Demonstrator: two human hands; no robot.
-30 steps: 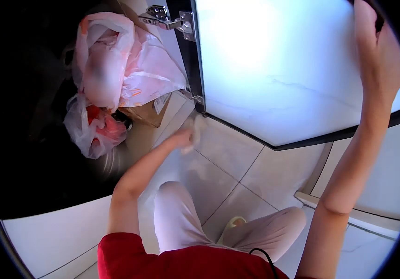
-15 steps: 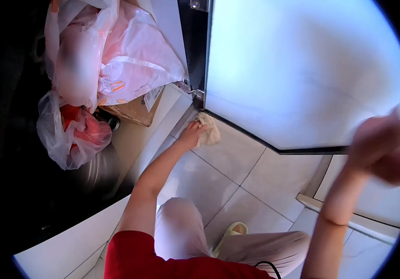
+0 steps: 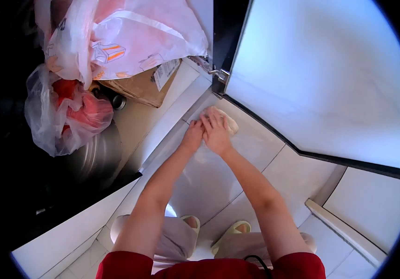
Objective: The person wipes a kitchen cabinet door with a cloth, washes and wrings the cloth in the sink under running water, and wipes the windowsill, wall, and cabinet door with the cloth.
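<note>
On the tiled floor [image 3: 209,174], near the base of an open cabinet, lies a pale cloth [image 3: 231,124]. My right hand [image 3: 216,132] rests on this cloth with its fingers spread and pressing it down. Beside it, touching it, is my left hand [image 3: 193,136], its fingers bent at the cloth's left edge; part of them is hidden by the right hand, and whether they grip the cloth is unclear.
An open cabinet door [image 3: 321,83] stands at the upper right. Inside the cabinet at left are a pink-white plastic bag [image 3: 139,37], a cardboard box [image 3: 139,88] and a clear bag with red contents [image 3: 70,111]. My slippered feet [image 3: 191,223] are below.
My right hand has left the door's edge and come down to the cloth beside my left hand. The view has shifted, and both slippers now show.
</note>
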